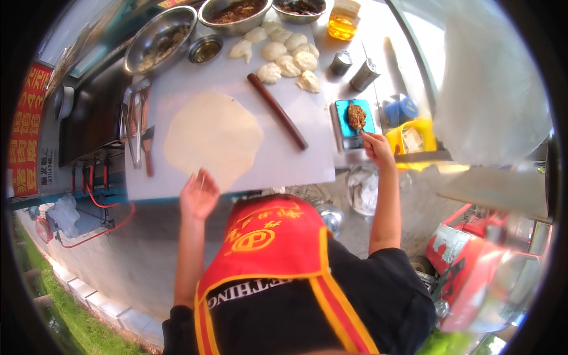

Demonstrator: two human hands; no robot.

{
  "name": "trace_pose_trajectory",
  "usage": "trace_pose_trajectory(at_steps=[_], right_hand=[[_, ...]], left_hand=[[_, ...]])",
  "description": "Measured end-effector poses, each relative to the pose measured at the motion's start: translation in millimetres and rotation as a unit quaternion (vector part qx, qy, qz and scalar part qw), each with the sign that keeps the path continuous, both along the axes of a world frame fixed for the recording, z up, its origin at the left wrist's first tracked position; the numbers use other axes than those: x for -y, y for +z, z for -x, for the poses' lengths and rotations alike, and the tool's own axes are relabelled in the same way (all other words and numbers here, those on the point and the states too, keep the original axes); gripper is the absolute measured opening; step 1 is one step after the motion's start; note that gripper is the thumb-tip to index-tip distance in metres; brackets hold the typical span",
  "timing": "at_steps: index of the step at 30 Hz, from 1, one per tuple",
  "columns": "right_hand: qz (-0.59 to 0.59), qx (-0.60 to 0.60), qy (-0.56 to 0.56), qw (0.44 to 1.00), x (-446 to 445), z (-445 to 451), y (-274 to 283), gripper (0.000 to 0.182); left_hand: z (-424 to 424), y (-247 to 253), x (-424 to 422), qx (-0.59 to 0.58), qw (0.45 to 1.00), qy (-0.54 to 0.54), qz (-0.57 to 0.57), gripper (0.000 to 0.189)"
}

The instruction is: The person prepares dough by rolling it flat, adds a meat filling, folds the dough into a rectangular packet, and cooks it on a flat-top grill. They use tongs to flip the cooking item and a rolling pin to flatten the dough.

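My left hand (200, 195) is empty, its fingers extended and slightly spread, at the front edge of the white work board (301, 171). Just beyond its fingertips lies a wide, thin sheet of rolled dough (213, 135), whose near end reaches the board's front edge. My right hand (380, 148) is at the turquoise-topped scale (344, 106), fingers curled, with the thumb side against the lower end of a brown lump of filling (356, 116). Whether it grips a utensil handle there is hidden. A dark wooden rolling pin (278, 112) lies diagonally right of the dough sheet.
Several dough balls (288, 65) sit at the back of the board, before steel bowls of filling (237, 29). Shakers (364, 74), a jug of yellow oil (343, 24) and a yellow container (412, 140) stand rightward. Tongs (139, 128) and a griddle (91, 113) are leftward.
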State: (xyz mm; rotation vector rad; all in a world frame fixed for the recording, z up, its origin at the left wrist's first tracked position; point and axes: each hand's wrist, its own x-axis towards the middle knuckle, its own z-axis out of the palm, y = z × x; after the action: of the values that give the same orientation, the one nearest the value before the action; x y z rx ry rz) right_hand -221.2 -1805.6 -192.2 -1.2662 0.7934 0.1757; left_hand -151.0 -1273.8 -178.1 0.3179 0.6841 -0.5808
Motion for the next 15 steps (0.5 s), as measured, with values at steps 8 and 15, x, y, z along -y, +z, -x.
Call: trace_pose_trajectory(at_steps=[8, 15], right_hand=[[0.102, 0.027, 0.153, 0.983, -111, -41, 77, 0.03], [0.129, 0.101, 0.255, 0.953, -312, -121, -8, 0.022]], left_hand=[[-27, -7, -14, 0.088, 0.95, -0.151, -0.258, 0.029], [-95, -44, -35, 0.376, 0.598, -0.268, -0.655, 0.041]])
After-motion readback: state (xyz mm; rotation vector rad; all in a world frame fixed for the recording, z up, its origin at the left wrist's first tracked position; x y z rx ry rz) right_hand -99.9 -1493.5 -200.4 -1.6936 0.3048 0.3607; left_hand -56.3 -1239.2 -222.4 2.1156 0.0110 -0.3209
